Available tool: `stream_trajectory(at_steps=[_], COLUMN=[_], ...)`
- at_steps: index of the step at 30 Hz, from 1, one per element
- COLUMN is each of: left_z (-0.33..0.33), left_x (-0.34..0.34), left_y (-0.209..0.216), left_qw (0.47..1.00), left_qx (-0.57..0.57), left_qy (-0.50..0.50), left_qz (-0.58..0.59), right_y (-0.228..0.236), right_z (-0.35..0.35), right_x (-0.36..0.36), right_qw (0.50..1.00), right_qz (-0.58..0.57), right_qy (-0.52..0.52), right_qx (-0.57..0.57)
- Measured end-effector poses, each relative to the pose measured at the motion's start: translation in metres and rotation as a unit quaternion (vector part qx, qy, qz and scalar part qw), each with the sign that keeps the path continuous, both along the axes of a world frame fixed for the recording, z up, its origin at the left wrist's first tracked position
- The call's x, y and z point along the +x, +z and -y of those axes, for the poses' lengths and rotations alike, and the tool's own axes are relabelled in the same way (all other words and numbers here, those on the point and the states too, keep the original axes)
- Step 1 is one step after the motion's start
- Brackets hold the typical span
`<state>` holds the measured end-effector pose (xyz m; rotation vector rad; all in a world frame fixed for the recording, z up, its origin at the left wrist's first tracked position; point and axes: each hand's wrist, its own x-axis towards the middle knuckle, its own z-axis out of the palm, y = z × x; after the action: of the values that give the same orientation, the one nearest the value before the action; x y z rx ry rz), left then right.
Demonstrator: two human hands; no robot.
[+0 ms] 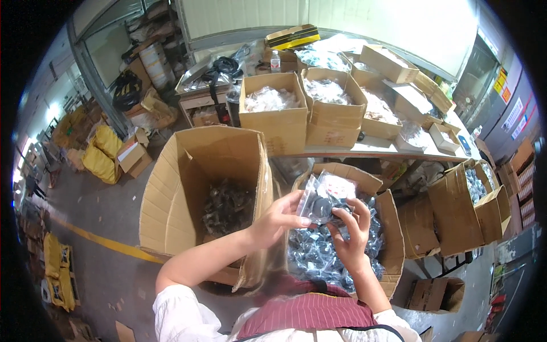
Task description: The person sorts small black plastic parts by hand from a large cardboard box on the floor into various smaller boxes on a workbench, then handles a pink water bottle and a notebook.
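A clear plastic bag (322,206) with dark, rounded parts and a white, red-marked piece at its top is held up between my two hands. My left hand (279,218) pinches its left edge, thumb in front. Against its lower right side, the bent fingers and thumb of my right hand (352,232) grip it. Below the bag, an open cardboard box (392,239) is filled with many similar bags (307,253) of dark parts. To its left stands a taller open carton (171,188), with a smaller heap of dark bagged parts (227,206) at its bottom.
Beyond the boxes, a table (364,149) carries cartons (272,128) of small clear packets, a bottle (276,61) and a phone (465,145). More cartons (450,208) stand at the right. Yellow sacks (102,154) lie at the far left, past a yellow floor line (117,245).
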<state>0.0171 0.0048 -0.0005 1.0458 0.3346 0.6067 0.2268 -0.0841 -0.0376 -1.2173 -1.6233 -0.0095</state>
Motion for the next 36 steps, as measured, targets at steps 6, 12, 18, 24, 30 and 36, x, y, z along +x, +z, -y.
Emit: stream_trajectory(at_steps=[6, 12, 18, 24, 30, 36], left_z=[0.003, 0.001, -0.005, 0.001, -0.002, 0.001], left_x=[0.002, 0.000, -0.003, 0.003, -0.004, -0.001], left_y=[0.002, -0.003, -0.010, 0.005, -0.004, 0.008], left_qw=[0.997, 0.994, 0.990, 0.986, 0.994, 0.983], left_qx=[-0.013, -0.089, -0.133, -0.160, -0.107, -0.171], left_qy=[0.057, 0.066, 0.041, 0.039, 0.032, 0.071], left_qz=[-0.041, -0.003, 0.003, -0.025, -0.012, -0.009], right_y=[-0.002, -0.006, -0.007, 0.003, 0.003, 0.002], right_z=[0.003, 0.004, 0.005, 0.003, 0.004, 0.000], right_x=[-0.002, -0.003, -0.003, 0.002, -0.001, 0.000], right_qw=[0.999, 0.999, 0.999, 0.998, 0.999, 0.993], right_qz=[0.031, -0.006, 0.000, 0.051, 0.024, 0.097], right_qy=[0.025, 0.045, 0.042, 0.009, 0.017, 0.009], right_qx=[0.006, 0.005, 0.020, 0.035, 0.020, 0.070])
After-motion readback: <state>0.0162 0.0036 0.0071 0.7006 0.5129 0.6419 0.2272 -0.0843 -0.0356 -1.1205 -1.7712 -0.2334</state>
